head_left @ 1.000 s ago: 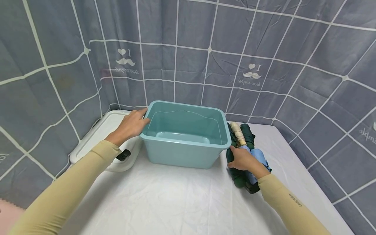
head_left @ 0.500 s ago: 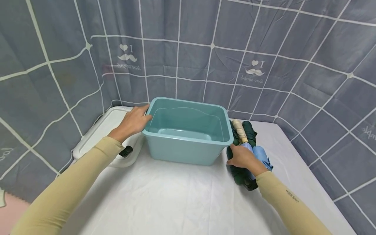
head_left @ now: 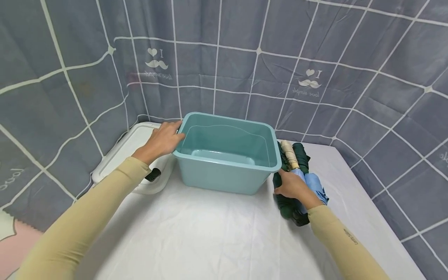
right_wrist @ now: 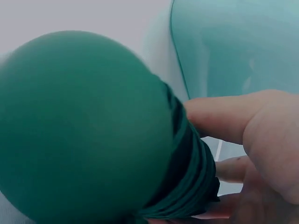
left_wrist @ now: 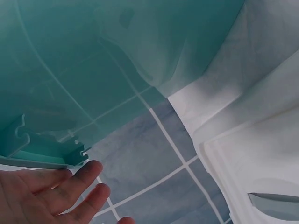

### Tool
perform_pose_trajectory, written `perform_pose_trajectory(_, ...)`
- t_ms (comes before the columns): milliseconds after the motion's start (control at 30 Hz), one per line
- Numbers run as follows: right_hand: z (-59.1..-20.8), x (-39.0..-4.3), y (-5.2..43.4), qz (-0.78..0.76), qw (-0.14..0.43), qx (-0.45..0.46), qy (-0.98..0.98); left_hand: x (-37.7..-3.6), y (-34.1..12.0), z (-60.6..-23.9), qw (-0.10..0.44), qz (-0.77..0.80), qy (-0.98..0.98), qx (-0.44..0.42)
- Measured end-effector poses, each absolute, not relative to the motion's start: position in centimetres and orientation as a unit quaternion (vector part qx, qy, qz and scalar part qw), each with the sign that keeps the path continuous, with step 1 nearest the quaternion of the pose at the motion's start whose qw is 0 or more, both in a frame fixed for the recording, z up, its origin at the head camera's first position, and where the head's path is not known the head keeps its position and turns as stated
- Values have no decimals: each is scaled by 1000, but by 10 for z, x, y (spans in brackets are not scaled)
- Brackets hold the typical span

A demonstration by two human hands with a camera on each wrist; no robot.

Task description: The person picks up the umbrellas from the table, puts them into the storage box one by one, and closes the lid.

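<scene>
So the main container here is a pale teal rectangular plastic bin (head_left: pixel 220 177), open side up on the white cloth-covered worktop (head_left: pixel 210 233), and from above you can see its inside walls and glossy bare floor. The left hand (head_left: pixel 162 140) is at the bin's left end, thumb over the rim and fingers loose and half spread against it, no tight fist or anything. Under that forearm there's a flat white plastic lid with rounded corners (head_left: pixel 131 144), lying just beside the bin. The right hand (head_left: pixel 292 184) is down at the other end, thumb on one side and fingers on the other, gripping a rolled dark green fabric bundle with a smooth rounded end (right_wrist: pixel 84 126), kinda like a folded umbrella. That bundle is outside the bin, on the worktop right next to its right wall. Packed in alongside are a rolled beige fabric bundle (head_left: pixel 289 154), a second dark green roll (head_left: pixel 301 157) and a light blue fabric roll (head_left: pixel 314 182), all outside the bin too; the right hand covers part of the group, so I can't tell exactly how many there are. Behind it all hangs a grey curtain with a white grid print (head_left: pixel 234 70), hearts and moustaches included lol.
</scene>
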State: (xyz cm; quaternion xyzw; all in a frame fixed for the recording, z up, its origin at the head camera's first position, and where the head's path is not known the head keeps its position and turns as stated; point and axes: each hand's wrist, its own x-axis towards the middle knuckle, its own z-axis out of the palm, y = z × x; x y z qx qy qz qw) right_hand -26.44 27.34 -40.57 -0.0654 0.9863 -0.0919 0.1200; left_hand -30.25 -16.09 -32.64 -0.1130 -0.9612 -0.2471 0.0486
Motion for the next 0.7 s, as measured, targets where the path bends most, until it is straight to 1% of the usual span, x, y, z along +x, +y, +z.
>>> perform_pose_trajectory(267,-409,-269,281,-117,112,-69,984,-301,-161,-324,44,-243,-963,-107)
perform_pose_trajectory(433,-405,-268,281,-139,99,-81,982,-301,-163,-325,48,-257,-959,-106)
perform_pose_trajectory(700,-373,-261,284,-184,70,-94,976,-302,-163,-329,38,-267,-957,-109)
